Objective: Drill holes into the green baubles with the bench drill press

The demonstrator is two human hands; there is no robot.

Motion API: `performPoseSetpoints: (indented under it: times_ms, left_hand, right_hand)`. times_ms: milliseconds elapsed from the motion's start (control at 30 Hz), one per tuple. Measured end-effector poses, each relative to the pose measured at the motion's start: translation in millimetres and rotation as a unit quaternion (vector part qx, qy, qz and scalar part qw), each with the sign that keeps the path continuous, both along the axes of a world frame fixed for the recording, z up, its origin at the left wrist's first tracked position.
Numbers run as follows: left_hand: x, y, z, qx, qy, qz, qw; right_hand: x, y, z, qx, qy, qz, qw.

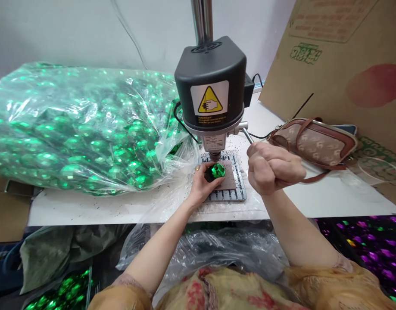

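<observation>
A shiny green faceted ball [218, 170] sits under the chuck of a small black drill press [210, 69]. My left hand [202, 183] grips the ball between thumb and fingers, over a small board [229, 183] on the slotted metal base [241, 196]. Closed in a fist, my right hand [273, 168] is wrapped round the end of the press's feed lever [248, 134]. Dark shavings lie scattered around the base. Whether the bit touches the ball I cannot tell.
To the left a big clear plastic bag [88, 129] bulges with green balls. A patterned handbag [317, 140] and a cardboard box [340, 64] stand at the right. Below the white table's [104, 209] front edge are more green balls [62, 292] and purple ones [378, 254].
</observation>
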State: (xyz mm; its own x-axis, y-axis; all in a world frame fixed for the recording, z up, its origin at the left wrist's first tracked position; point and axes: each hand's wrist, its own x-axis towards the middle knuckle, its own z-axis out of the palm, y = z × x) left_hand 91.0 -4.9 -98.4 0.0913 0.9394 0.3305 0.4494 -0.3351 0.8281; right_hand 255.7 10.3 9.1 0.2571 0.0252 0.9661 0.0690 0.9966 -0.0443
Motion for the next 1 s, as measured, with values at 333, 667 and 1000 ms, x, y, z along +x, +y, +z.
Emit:
performPoseSetpoints:
  times_ms: [333,667,1000]
  left_hand:
    - [2,-25,11.9,0.033,0.049,0.070,0.996]
    - [-20,-126,-4.7,0.181,0.332,-0.265,0.887]
    - [-61,79,74.4,-0.057,0.492,0.160,0.854]
  right_hand:
    - [-6,-3,74.7,-0.204,0.061,0.031,0.977]
    - [-9,0,74.4,-0.168,0.099,0.049,0.980]
    - [-6,3,68.9,-0.164,0.091,0.042,0.981]
